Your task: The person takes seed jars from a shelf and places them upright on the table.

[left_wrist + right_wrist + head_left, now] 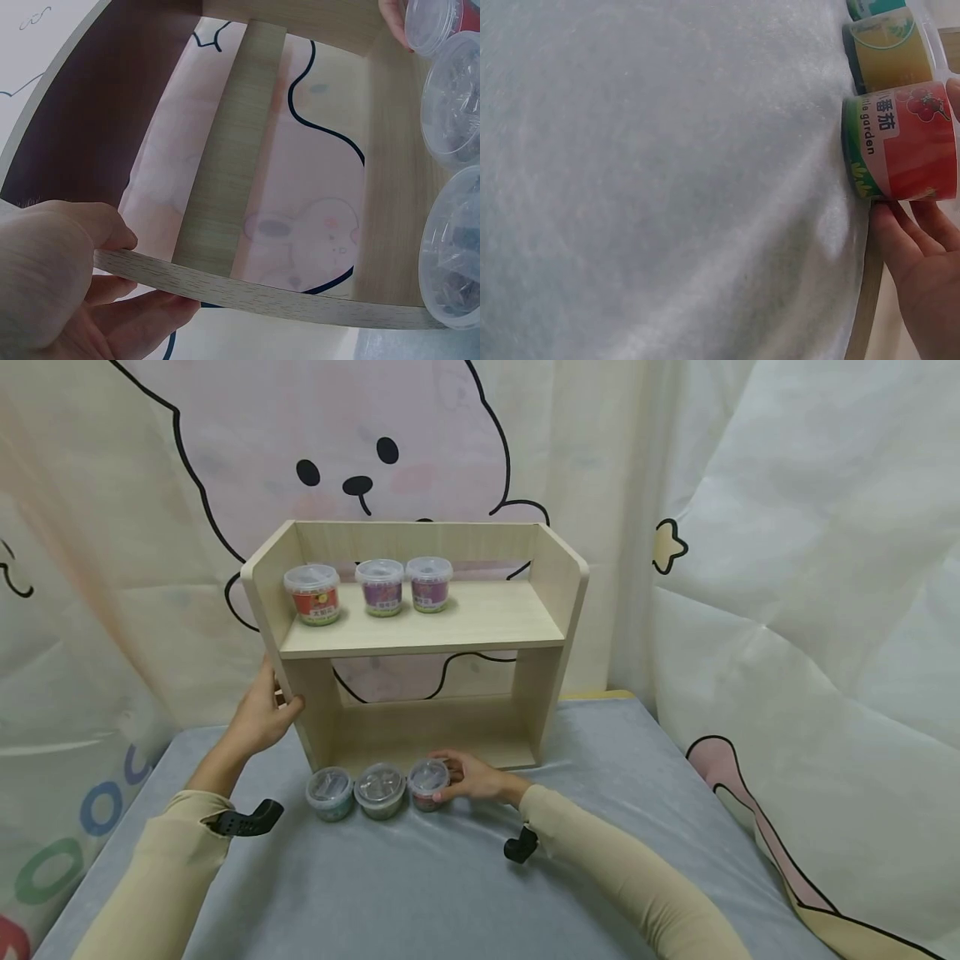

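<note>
My left hand (262,714) grips the left side panel of a pale wooden two-tier shelf (423,647). In the left wrist view, the thumb lies on the panel's inner side and the fingers on its outer side. In front of the shelf, my right hand (478,779) holds a small clear-lidded tub (919,142) with a red label picturing tomatoes. That tub stands at the right end of a row on the cloth. Beside it are a yellowish tub (379,792) and a teal-green tub (330,793), both with clear lids.
The shelf's upper tier bears a red-labelled tub (315,600) at left and two purple-labelled tubs, one (383,593) near the middle and another (431,592) beside it. Blue-grey cloth (390,893) covers the table. Printed curtains (810,610) hang behind and at the sides.
</note>
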`<state>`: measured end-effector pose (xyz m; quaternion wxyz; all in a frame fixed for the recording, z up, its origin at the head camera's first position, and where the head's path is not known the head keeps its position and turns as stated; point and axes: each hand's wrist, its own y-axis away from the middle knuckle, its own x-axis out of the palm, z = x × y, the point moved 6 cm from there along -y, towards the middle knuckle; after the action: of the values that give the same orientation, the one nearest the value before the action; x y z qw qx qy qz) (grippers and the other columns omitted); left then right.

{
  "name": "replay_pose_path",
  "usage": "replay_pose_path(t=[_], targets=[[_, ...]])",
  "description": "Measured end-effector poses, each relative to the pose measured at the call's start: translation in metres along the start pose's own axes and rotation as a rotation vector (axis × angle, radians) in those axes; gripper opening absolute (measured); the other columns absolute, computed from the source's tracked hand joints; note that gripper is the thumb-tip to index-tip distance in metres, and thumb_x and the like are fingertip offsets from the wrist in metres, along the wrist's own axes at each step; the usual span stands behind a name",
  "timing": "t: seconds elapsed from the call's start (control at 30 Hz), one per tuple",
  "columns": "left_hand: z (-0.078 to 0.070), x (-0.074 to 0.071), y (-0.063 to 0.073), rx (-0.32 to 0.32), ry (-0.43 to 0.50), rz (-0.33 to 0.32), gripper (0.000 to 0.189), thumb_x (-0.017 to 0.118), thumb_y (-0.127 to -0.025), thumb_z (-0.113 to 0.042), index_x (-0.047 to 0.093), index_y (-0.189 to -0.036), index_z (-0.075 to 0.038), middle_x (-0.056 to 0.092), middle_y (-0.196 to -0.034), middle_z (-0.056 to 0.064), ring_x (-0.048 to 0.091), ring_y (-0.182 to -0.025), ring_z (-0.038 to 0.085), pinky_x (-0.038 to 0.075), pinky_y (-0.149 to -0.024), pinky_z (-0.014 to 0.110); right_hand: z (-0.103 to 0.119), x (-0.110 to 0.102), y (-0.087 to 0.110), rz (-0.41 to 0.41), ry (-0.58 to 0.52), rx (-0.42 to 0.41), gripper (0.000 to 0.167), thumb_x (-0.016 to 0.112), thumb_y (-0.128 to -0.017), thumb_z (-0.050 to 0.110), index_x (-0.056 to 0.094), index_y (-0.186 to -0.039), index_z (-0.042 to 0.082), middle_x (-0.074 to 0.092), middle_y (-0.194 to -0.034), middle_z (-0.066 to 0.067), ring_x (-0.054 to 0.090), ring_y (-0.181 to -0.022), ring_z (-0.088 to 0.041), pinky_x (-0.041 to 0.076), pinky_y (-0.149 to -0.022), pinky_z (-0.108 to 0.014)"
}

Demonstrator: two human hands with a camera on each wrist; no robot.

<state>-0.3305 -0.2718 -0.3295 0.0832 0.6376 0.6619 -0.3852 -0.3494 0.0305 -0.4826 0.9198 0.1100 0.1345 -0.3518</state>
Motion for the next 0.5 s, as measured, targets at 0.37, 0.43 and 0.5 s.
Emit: replay_pose_path(t=[0.37, 0.43, 0.5], targets=[[0.001, 0.002, 0.0, 0.003, -0.002, -0.005, 0.088, 0.052, -0.093, 0.004, 0.002, -0.162, -0.015, 0.031, -0.154, 0.035, 0.041, -0.133, 0.063, 0.044, -0.1, 0.074, 0.005, -0.005, 0.004, 0.002, 0.101, 0.0, 0.07, 0.066, -0.096, 0.009, 0.031, -0.156, 0.001, 0.049, -0.15, -0.026, 0.051, -0.138, -0.039, 0.046, -0.115, -0.044], [0.002, 0.002, 0.0, -0.007, -0.005, -0.004, 0.088, 0.052, -0.093, 0.004, 0.001, -0.162, -0.016, 0.03, -0.155, 0.035, 0.04, -0.134, 0.063, 0.043, -0.102, 0.074, 0.009, -0.01, 0.006, -0.003, 0.131, 0.006, 0.066, 0.064, -0.098, 0.013, 0.033, -0.156, 0.001, 0.048, -0.151, -0.026, 0.049, -0.14, -0.039, 0.045, -0.117, -0.045], [0.003, 0.002, 0.0, -0.017, -0.009, -0.006, 0.089, 0.052, -0.093, 0.003, 0.0, -0.162, -0.017, 0.029, -0.156, 0.034, 0.04, -0.135, 0.062, 0.042, -0.103, 0.074, 0.014, -0.015, 0.007, -0.005, 0.147, 0.01, 0.063, 0.062, -0.099, 0.016, 0.035, -0.154, 0.0, 0.048, -0.151, -0.025, 0.048, -0.141, -0.039, 0.044, -0.117, -0.046]])
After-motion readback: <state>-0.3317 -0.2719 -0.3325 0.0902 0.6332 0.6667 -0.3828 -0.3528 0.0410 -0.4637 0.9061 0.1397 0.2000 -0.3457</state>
